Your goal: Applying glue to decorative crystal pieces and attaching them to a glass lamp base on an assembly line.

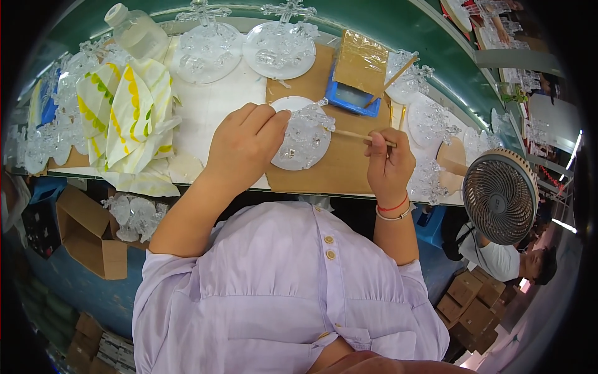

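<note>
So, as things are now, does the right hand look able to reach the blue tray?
Probably yes: the blue tray stands a little beyond the right hand, and nothing seems to block the way. However, the hand holds a thin stick, and brown cardboard covers part of the tray.

A green surface (374,20) runs behind the white-topped bench (205,103), a blue floor (118,296) lies below, and stacked cardboard boxes (467,302) and bright tube lights (564,225) show at right.
</note>
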`<state>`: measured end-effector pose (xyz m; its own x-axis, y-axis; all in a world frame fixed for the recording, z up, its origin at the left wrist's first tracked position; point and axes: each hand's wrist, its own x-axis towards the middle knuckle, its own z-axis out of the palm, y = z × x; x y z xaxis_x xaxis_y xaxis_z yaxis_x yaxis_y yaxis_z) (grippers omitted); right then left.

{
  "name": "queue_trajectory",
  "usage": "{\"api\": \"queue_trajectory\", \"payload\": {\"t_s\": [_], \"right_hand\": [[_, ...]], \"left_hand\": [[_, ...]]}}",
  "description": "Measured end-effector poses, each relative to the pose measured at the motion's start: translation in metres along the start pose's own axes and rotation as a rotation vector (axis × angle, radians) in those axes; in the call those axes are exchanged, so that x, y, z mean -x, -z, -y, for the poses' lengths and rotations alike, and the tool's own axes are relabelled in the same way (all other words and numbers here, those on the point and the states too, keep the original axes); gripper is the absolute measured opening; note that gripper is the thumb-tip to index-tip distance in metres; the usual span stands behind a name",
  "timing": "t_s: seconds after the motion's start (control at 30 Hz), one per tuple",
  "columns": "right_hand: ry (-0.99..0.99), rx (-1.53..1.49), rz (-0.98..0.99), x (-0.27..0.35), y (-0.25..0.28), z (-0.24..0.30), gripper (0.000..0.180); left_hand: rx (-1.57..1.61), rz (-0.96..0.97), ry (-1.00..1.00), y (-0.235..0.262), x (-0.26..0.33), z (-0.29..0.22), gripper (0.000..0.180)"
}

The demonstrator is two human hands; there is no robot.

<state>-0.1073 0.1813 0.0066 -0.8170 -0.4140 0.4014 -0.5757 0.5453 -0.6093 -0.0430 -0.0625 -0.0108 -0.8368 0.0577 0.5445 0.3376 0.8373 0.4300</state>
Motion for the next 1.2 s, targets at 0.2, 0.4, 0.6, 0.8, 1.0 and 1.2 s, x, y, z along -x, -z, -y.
{"api": "queue_trajectory", "payload": {"t_s": [0.2, 0.4, 0.6, 0.8, 1.0, 1.2], "right_hand": [[-0.020, -0.154, -0.020, 0.017, 0.006, -0.009, 0.012], [-0.130, -0.233, -0.084, 0.008, -0.001, -0.027, 0.015], [-0.195, -0.403, -0.090, 0.003, -0.004, -0.039, 0.019], [-0.175, -0.422, 0.057, -0.021, -0.001, -0.038, 0.018], [0.106, -0.220, 0.196, -0.041, -0.001, -0.036, 0.016], [-0.116, -0.394, 0.232, -0.033, 0.003, -0.033, 0.017]], "left_hand": [[0.030, 0.020, -0.002, 0.004, -0.006, -0.003, 0.023], [0.027, 0.041, -0.004, 0.004, -0.009, -0.003, 0.021], [0.001, 0.048, 0.013, 0.004, -0.009, -0.006, 0.022], [-0.002, 0.060, 0.024, 0.004, -0.009, -0.008, 0.023], [-0.008, 0.061, 0.027, 0.004, -0.008, -0.007, 0.024], [0.010, 0.066, 0.021, 0.004, -0.010, -0.005, 0.025]]}}
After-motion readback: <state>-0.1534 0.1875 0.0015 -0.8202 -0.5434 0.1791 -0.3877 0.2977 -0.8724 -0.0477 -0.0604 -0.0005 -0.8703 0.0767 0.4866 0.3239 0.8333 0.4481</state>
